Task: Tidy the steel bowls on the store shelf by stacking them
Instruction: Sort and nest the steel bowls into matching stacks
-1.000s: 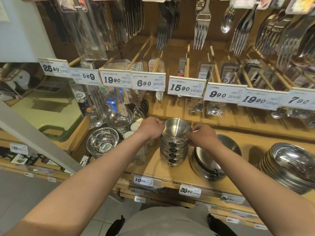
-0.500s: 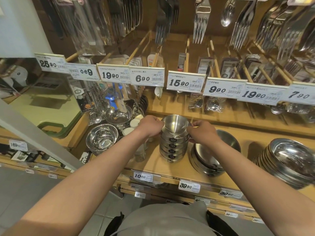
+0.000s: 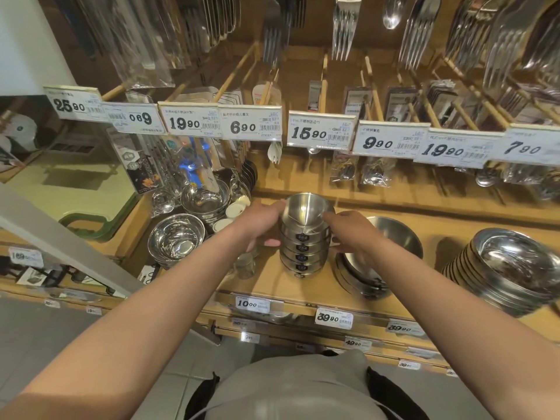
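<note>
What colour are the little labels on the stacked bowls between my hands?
Dark labels with pale numerals, one per bowl, clearest in the head view.

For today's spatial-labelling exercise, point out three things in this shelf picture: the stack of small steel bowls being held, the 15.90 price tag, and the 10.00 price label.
stack of small steel bowls point(image 3: 304, 250), head view, front wall of the stack.
15.90 price tag point(image 3: 321, 131), head view, middle of the tag.
10.00 price label point(image 3: 252, 304), head view, middle of the label.

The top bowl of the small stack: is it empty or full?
Empty. The top bowl shows only its bare shiny inside; both hands hold its sides.
</note>
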`<state>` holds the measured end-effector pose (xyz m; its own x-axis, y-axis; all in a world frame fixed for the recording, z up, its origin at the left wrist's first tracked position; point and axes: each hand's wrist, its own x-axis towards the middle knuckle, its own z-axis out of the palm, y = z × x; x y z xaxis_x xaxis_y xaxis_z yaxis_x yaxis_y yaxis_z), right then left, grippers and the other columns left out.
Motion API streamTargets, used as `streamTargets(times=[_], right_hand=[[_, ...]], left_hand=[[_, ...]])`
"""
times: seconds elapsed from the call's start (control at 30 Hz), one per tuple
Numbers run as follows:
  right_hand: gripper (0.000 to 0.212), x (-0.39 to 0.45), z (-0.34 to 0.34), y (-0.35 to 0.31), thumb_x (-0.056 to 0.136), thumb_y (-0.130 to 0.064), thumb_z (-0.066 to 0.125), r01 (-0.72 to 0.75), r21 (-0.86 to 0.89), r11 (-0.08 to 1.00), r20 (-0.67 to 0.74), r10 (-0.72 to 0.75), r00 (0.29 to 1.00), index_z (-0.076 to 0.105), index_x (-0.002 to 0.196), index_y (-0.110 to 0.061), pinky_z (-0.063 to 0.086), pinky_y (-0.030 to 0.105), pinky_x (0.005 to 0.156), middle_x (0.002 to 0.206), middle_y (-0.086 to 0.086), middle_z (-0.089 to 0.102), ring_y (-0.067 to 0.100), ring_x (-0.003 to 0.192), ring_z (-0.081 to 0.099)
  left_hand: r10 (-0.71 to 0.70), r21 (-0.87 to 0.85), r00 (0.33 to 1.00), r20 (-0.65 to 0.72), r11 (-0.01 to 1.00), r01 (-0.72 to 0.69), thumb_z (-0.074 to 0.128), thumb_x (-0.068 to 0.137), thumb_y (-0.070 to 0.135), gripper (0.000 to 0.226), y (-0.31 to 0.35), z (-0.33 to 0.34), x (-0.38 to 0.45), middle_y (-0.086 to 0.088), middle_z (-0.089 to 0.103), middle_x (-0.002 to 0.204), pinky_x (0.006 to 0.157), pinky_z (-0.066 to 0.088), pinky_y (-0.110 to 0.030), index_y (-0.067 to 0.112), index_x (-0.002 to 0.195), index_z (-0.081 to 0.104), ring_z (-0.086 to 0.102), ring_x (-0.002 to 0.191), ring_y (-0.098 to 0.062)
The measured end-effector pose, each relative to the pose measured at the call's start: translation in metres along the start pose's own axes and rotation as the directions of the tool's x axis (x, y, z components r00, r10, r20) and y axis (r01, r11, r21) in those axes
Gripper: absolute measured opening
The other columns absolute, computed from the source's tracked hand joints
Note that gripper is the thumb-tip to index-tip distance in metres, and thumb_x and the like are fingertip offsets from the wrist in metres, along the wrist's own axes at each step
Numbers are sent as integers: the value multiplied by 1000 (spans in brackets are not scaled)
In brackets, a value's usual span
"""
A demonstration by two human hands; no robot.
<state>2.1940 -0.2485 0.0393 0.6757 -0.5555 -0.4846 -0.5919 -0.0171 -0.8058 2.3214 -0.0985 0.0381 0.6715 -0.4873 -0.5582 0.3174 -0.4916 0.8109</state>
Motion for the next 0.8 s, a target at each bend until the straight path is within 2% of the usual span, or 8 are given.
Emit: streamTargets(times=[0.1, 0.17, 0.23, 0.4, 0.57, 0.63, 0.7, 0.8], right_hand=[[41, 1, 2, -1, 96, -52, 52, -32, 119, 992, 80, 23, 997, 61, 114, -17, 58, 45, 90, 113, 3, 61, 22, 98, 59], [38, 0, 5, 1, 94, -59, 48, -22, 164, 986, 111, 3, 994, 64, 107, -27, 54, 50, 94, 108, -1, 61, 21, 93, 56], [37, -4, 8, 3, 93, -62, 43, -26, 209, 977, 137, -3, 991, 63, 101, -32, 57, 51, 88, 104, -6, 59, 19, 92, 55], [39, -6, 19, 13, 96, -56, 30, -102, 358, 928, 187, 36, 982, 63, 95, -34, 58, 40, 50, 101, -3, 60, 24, 92, 59], [41, 0, 26, 22, 98, -58, 30, -134, 428, 894, 191, 56, 980, 62, 92, -34, 60, 49, 59, 92, -6, 63, 23, 87, 60], [42, 3, 27, 24, 98, -58, 29, -126, 445, 887, 168, 55, 984, 64, 89, -35, 59, 48, 53, 74, -7, 72, 22, 82, 62], [44, 4, 30, 27, 98, -57, 28, -112, 440, 891, 156, 48, 987, 65, 87, -36, 58, 44, 47, 57, -12, 71, 21, 76, 65], [45, 7, 32, 32, 99, -56, 27, -77, 443, 893, 122, 25, 992, 64, 89, -34, 57, 41, 45, 55, -11, 70, 15, 56, 73]], left_hand=[[1, -27, 998, 66, 1000, 1, 35, 105, 49, 42, 3, 0, -4, -7, 73, 104, 77, 61, -37, 21, 108, 66, 71, 96, -22], [0, -50, 997, 74, 999, 4, 29, 106, 48, 38, 3, 2, -4, -5, 70, 102, 77, 62, -37, 28, 103, 62, 72, 91, -20], [-14, -60, 997, 79, 998, 19, 27, 105, 50, 38, -1, 5, -4, -5, 66, 104, 81, 62, -41, 29, 102, 59, 71, 92, -21], [-70, -99, 993, 90, 992, 79, 28, 100, 62, 57, -16, 7, 3, -11, 63, 106, 79, 61, -51, 16, 121, 53, 66, 98, -30], [-144, -183, 972, 184, 967, 178, 30, 94, 71, 83, -22, 7, 8, -19, 55, 132, 95, 51, -62, 8, 148, 36, 58, 120, -44], [-148, -193, 971, 188, 964, 184, 30, 94, 71, 86, -22, 11, 9, -21, 47, 147, 97, 49, -63, 9, 153, 30, 53, 126, -47], [-152, -193, 969, 194, 963, 189, 29, 95, 71, 86, -23, 13, 8, -22, 44, 151, 102, 45, -64, 9, 155, 29, 51, 129, -47], [-129, -188, 974, 188, 968, 164, 29, 95, 68, 82, -25, 16, 7, -21, 46, 149, 107, 40, -65, 10, 153, 34, 51, 130, -45]])
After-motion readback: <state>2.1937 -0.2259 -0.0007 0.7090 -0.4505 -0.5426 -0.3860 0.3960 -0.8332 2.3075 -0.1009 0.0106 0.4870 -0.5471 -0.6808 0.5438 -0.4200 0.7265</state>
